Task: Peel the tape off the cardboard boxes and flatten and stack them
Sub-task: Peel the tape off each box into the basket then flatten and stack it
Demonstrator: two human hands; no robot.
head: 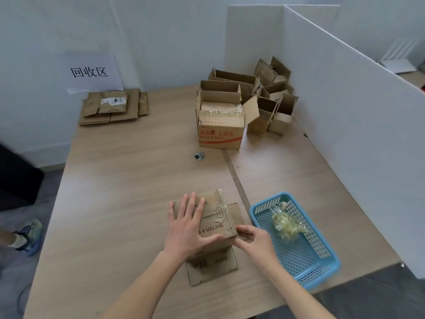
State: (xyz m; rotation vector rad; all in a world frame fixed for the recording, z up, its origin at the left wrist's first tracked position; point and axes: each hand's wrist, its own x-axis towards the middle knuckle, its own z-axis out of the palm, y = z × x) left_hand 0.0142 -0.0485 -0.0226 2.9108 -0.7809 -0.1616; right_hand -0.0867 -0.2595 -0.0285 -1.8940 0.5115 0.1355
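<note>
A small taped cardboard box (pixel 213 217) sits at the near middle of the tabletop (pixel 128 171), pinned under the left hand (pixel 187 223), whose fingers lie flat and spread across its top, apparently to steady it. The right hand (pixel 251 237) works at the box's near right corner, fingers pinched there, seemingly on a tape end, though the tape itself is too thin to make out. Clear tape (pixel 222 204) still crosses the lid. Just to the right, a blue basket (pixel 322 261) holds crumpled tape (pixel 287 226), handy for scraps. Far right, opened boxes (pixel 248 104) wait in a heap by a white partition (pixel 345 93); far left, flattened cardboard (pixel 113 107) is stacked beneath a paper sign (pixel 90 73). What lies under the box is partly hidden by the arms.
</note>
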